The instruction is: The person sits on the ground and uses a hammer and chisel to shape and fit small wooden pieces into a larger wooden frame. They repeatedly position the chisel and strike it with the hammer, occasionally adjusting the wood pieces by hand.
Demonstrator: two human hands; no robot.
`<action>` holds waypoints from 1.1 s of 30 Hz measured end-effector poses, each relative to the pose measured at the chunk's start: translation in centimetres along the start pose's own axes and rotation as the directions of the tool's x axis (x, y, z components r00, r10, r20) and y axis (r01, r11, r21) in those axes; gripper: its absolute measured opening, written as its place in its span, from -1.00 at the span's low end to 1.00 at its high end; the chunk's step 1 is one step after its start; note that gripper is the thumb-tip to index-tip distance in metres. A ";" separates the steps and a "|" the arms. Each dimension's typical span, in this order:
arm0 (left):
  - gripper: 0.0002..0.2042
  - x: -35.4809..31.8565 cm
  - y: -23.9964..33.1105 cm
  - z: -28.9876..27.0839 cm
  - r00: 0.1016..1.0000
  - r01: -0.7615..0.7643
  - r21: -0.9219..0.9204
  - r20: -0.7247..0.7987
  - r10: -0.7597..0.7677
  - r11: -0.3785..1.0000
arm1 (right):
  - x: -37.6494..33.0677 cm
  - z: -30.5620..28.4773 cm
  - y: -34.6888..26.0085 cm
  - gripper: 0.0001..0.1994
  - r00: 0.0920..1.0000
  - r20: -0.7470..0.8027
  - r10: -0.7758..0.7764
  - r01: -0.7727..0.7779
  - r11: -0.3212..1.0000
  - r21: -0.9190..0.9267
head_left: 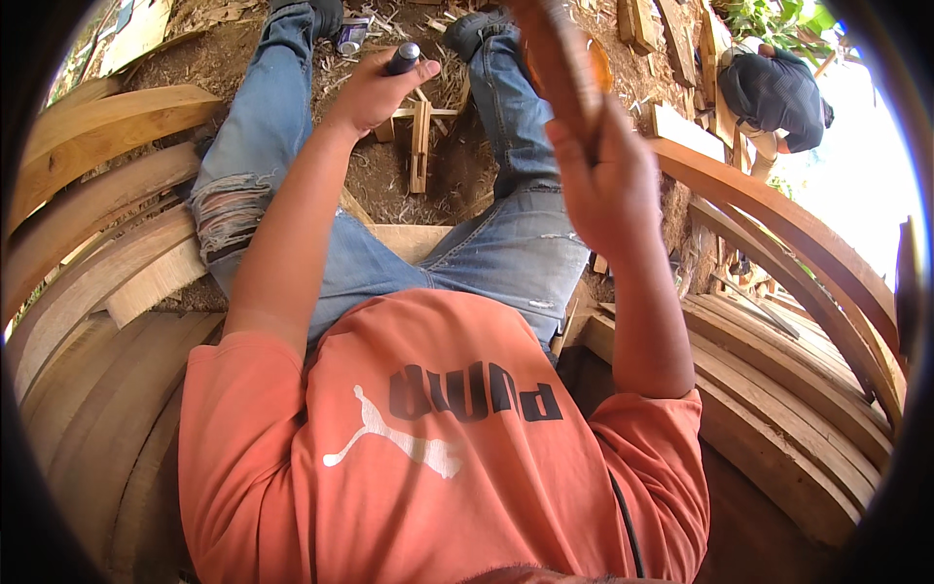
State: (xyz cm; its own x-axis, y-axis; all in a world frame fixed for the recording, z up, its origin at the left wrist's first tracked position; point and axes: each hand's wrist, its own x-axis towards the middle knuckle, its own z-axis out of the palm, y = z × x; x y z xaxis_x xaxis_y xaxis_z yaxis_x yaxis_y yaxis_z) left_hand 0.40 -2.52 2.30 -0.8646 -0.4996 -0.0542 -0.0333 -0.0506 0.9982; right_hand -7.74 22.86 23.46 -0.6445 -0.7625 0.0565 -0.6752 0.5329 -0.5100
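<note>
**A:** Starting far left: stack of curved wooden planks (92,209) bent into arcs, pale and smooth. Then the left hand (375,92), clenched around a dark round tool handle (404,56), out over the knees. Working end hidden, so can't tell what kind of tool.

**B:** Anything with a label down there?

**A:** Small can (351,35) lying on the dirt by the left shoe, silvery with a blue and purple band. Just below the left hand, a little wooden frame (418,136) on the ground among shavings.

**B:** And the other side?

**A:** Right hand (603,180) raised close to the camera, wrapped tight around a reddish-brown wooden piece (559,58), blurred at the top. Looks stiff and fairly light, probably smooth enough to slip, so gripping low on the shaft makes sense. Further right, more curved planks (778,224), and another person (773,92) in dark clothes bent over at the top corner.
</note>
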 end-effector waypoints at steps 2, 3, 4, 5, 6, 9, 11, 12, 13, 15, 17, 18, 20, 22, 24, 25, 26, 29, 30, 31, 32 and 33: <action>-0.65 0.3 -0.3 -0.1 1.000 0.000 -0.020 -0.004 0.000 1.000 | -0.3 2.1 1.0 -0.61 0.978 0.201 0.056 -0.010 0.975 -0.224; -0.65 0.1 -0.3 -0.4 1.000 0.022 -0.035 -0.001 -0.022 0.999 | -0.4 2.8 1.6 -0.62 0.979 0.198 0.041 0.005 0.974 -0.227; -0.65 -0.1 -0.3 -0.8 0.999 0.044 -0.051 0.003 -0.044 0.998 | -0.3 3.1 1.8 -0.63 0.980 0.195 0.028 0.018 0.973 -0.230; -0.65 0.3 -0.2 -1.5 0.998 0.012 -0.021 0.067 -0.011 1.000 | -0.2 2.7 1.8 -0.64 0.992 0.129 0.003 0.019 0.986 -0.164; -0.67 0.0 -0.1 -1.6 1.000 0.014 -0.001 0.025 -0.014 1.000 | 0.0 2.2 1.3 -0.65 0.997 0.078 -0.016 0.023 0.996 -0.089; -0.68 -0.4 0.1 -0.6 0.999 0.008 0.009 -0.048 -0.008 1.000 | 0.6 2.1 0.2 -0.69 0.996 -0.067 -0.066 0.075 0.987 0.144; -0.68 0.0 -0.9 -0.3 1.000 -0.014 -0.057 0.002 0.014 0.998 | 0.6 2.9 0.7 -0.67 0.997 0.078 -0.029 0.030 1.000 -0.008; -0.64 0.2 -1.7 -0.5 0.999 -0.029 -0.085 0.016 0.030 0.996 | 1.0 3.1 1.1 -0.66 0.969 0.242 0.042 0.012 0.977 -0.215; -0.62 -0.3 -0.9 0.0 0.998 -0.057 0.030 0.018 0.056 0.998 | 1.2 3.7 1.9 -0.62 0.941 0.325 0.093 -0.003 0.964 -0.267; -0.59 -1.0 0.0 0.5 0.996 -0.093 0.133 0.024 0.091 0.987 | 1.1 3.4 2.3 -0.63 0.951 0.249 0.184 -0.149 0.977 -0.153; -0.61 -0.9 -0.2 -0.1 0.996 -0.086 0.071 0.008 0.085 0.994 | 1.7 3.6 3.3 -0.63 0.974 0.127 0.187 -0.200 0.975 0.098; -0.63 -1.0 -0.5 -0.3 0.998 -0.064 0.021 -0.007 0.065 0.998 | 1.8 4.1 3.6 -0.63 0.942 0.155 0.296 -0.323 0.926 0.193; -0.66 -1.0 -0.2 -0.5 1.000 -0.023 -0.038 -0.008 0.023 0.999 | 1.6 7.2 6.9 -0.62 0.972 0.002 0.236 -0.226 0.930 0.290; -0.70 -1.4 -0.2 -1.2 0.999 0.032 -0.050 -0.009 -0.032 0.998 | 1.3 9.4 7.2 -0.61 0.886 0.191 0.423 -0.463 0.791 0.400; -0.67 -1.5 -0.5 -1.8 0.999 0.042 -0.069 -0.024 -0.044 0.997 | 1.0 11.8 8.8 -0.60 0.826 0.317 0.467 -0.546 0.802 0.242; -0.67 -1.6 -0.8 -1.8 0.999 0.027 -0.058 -0.032 -0.029 0.998 | 0.9 13.2 9.7 -0.58 0.766 0.418 0.488 -0.611 0.754 0.239; -0.67 -1.7 -0.9 -1.8 0.999 0.014 -0.047 -0.031 -0.016 0.999 | 0.9 15.4 11.5 -0.57 0.688 0.541 0.484 -0.655 0.735 0.175; -0.68 -1.5 -0.9 -1.1 0.999 -0.043 -0.072 0.004 0.044 0.996 | -1.1 23.6 17.3 -0.61 0.656 0.623 0.426 -0.504 0.862 -0.060; -0.68 -1.8 -0.9 -1.1 0.999 -0.053 -0.068 -0.006 0.053 0.996 | -1.3 24.4 16.8 -0.64 0.678 0.625 0.387 -0.385 0.911 -0.147; -0.70 -1.9 -0.8 -0.9 0.998 -0.054 -0.034 -0.016 0.054 0.998 | -1.3 24.7 16.8 -0.63 0.678 0.633 0.374 -0.332 0.924 -0.190; -0.70 -2.0 -1.0 -0.9 0.998 -0.058 -0.033 0.000 0.058 0.998 | -1.4 24.8 16.8 -0.61 0.678 0.640 0.362 -0.278 0.932 -0.233; -0.71 -2.3 -1.4 -1.3 0.998 -0.061 -0.031 0.003 0.061 0.998 | -1.1 24.6 15.9 -0.59 0.741 0.579 0.340 -0.264 0.940 -0.215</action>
State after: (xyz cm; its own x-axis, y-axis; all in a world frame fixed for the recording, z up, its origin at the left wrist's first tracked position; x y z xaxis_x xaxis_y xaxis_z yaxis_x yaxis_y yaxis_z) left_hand 3.06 -2.45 1.00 -0.8664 -0.4993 0.0071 0.0350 -0.0465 0.9983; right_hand -8.90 23.14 -5.80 -0.4991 -0.5963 -0.6287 -0.5421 0.7809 -0.3103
